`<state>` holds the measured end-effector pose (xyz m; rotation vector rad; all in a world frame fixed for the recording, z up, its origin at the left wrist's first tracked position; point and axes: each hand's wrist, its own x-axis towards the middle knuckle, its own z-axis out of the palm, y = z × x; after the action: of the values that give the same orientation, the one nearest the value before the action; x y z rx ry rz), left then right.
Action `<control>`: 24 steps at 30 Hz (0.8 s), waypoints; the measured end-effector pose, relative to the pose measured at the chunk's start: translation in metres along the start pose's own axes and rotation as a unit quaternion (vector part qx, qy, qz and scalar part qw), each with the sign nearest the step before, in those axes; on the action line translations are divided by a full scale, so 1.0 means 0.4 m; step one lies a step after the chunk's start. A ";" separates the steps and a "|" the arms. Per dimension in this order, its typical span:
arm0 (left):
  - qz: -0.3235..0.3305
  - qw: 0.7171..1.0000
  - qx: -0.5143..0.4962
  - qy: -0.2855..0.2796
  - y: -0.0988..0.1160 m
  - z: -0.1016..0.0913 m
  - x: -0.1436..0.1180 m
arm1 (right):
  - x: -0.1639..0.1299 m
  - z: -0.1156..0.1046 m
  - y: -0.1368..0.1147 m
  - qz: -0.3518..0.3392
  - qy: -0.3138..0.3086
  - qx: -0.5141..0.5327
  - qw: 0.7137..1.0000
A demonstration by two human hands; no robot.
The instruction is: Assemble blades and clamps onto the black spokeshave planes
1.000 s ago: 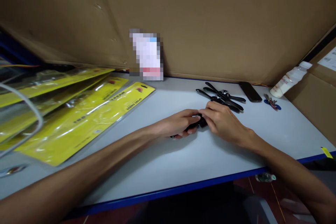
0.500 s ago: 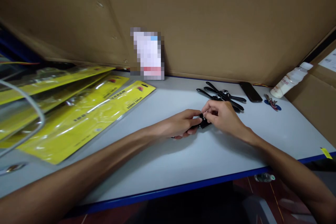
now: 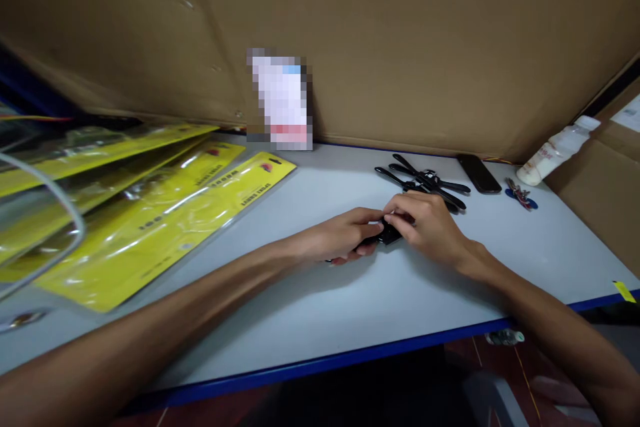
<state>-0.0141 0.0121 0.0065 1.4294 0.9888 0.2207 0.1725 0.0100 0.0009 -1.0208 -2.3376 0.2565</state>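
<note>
In the middle of the frame, slightly right and below the centre, a black spokeshave (image 3: 389, 235) is held above the grey tabletop (image 3: 300, 320). The left hand (image 3: 346, 235) is closed around one handle, whose tip appears below the fingers. The right hand (image 3: 427, 223) is bent over the tool's body, with thumb and forefinger pinching it; which small part is between these fingertips, I cannot tell.

Just behind the right hand, other spokeshaves (image 3: 446, 198) lie crossed over each other. Farther to the right side of the frame are a dark phone (image 3: 479, 173), a bunch of keys (image 3: 521, 196) and a tilted plastic bottle (image 3: 555, 152). At the left, yellow blister packages (image 3: 175, 233) overlap, and a pale cable (image 3: 70, 207) curves in front of them.
</note>
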 end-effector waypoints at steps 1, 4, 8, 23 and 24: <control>-0.003 1.000 -0.001 -0.001 0.000 -0.001 0.000 | 0.002 0.001 -0.001 0.023 -0.002 0.017 1.000; -0.017 1.000 -0.010 -0.002 -0.003 -0.004 0.000 | 0.005 -0.011 0.000 0.043 -0.010 0.048 0.998; -0.026 1.000 -0.016 -0.001 -0.006 -0.006 0.000 | 0.004 -0.037 0.015 -0.038 -0.002 0.032 0.999; -0.004 0.999 -0.034 -0.013 -0.009 -0.006 0.003 | -0.008 -0.054 0.024 -0.107 -0.048 -0.104 0.988; -0.006 0.999 -0.033 -0.012 -0.008 -0.005 0.002 | -0.008 -0.054 0.025 -0.106 -0.052 -0.115 0.986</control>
<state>-0.0164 0.0134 0.0036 1.3625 0.9629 0.2252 0.1928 0.0135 0.0135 -0.8708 -2.5915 -0.0456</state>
